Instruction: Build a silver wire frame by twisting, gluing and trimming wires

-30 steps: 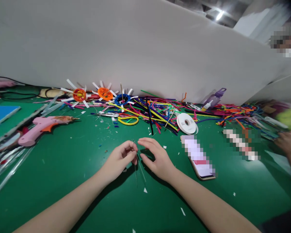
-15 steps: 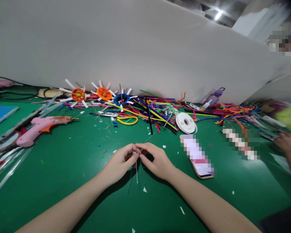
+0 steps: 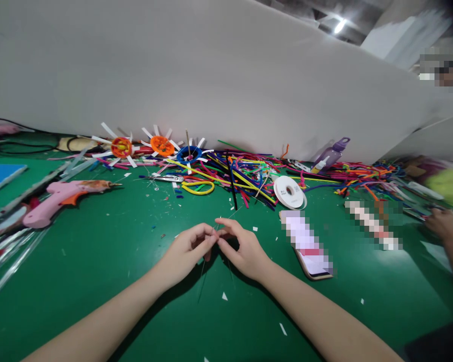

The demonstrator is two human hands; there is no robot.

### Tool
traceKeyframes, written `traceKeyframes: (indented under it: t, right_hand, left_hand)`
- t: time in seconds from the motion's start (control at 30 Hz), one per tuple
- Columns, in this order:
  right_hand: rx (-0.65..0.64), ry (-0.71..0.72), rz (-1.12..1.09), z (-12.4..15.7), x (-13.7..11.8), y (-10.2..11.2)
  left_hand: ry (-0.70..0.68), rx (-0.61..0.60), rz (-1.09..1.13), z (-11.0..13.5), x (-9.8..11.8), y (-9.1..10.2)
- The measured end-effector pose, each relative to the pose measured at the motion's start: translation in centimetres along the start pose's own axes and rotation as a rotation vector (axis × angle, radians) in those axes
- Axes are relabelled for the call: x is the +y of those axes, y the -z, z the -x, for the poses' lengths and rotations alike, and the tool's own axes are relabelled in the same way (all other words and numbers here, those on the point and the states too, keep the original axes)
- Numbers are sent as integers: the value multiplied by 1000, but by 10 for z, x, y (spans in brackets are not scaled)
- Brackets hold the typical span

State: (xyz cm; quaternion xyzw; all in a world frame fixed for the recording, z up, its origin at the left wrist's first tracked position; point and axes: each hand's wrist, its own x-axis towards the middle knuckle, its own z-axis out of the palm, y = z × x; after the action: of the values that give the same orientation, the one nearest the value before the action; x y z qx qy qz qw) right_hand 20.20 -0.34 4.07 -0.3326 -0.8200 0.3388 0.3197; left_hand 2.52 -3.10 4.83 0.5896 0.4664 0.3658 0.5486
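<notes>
My left hand (image 3: 186,249) and my right hand (image 3: 243,247) meet fingertip to fingertip over the green table (image 3: 98,261). Both pinch thin wire strands (image 3: 203,274) that hang down from the pinch toward the table. The strands are very fine and hard to follow. Past my hands lies a heap of coloured pipe cleaners (image 3: 245,173), with a black one (image 3: 232,183) sticking out toward me.
A pink glue gun (image 3: 56,196) lies at left. Scissors (image 3: 166,177), a yellow loop (image 3: 198,187) and three paper-spoked wheels (image 3: 160,146) sit near the white back wall. A white ribbon spool (image 3: 290,192), a phone (image 3: 309,251) and a purple bottle (image 3: 332,153) are right. Another person's hand (image 3: 443,223) rests far right.
My right hand closed in from open fingers to a pinch against my left fingertips. The wire strands shifted and now hang more to the left.
</notes>
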Motion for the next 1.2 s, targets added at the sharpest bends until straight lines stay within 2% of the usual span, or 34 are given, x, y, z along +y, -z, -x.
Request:
traceKeyframes:
  t: [0.23, 0.33, 0.43, 0.6, 0.7, 1.0, 1.2]
  right_hand:
    - [-16, -72, 33, -1, -1, 4]
    - [73, -71, 57, -1, 0, 4]
    - [155, -6, 188, -2, 1, 4]
    - [10, 54, 423, -4, 3, 1]
    - [-14, 27, 485, -4, 4, 0]
    - [167, -127, 571, -3, 17, 5]
    - [277, -132, 482, -7, 22, 17]
  left_hand:
    - [11, 34, 48, -2, 0, 0]
    - [11, 50, 66, -1, -2, 0]
    - [17, 33, 78, 0, -5, 1]
    - [22, -8, 69, 0, -6, 3]
    - [30, -14, 53, 0, -3, 3]
    - [50, 38, 156, 3, -5, 4]
    - [52, 3, 144, 4, -4, 5]
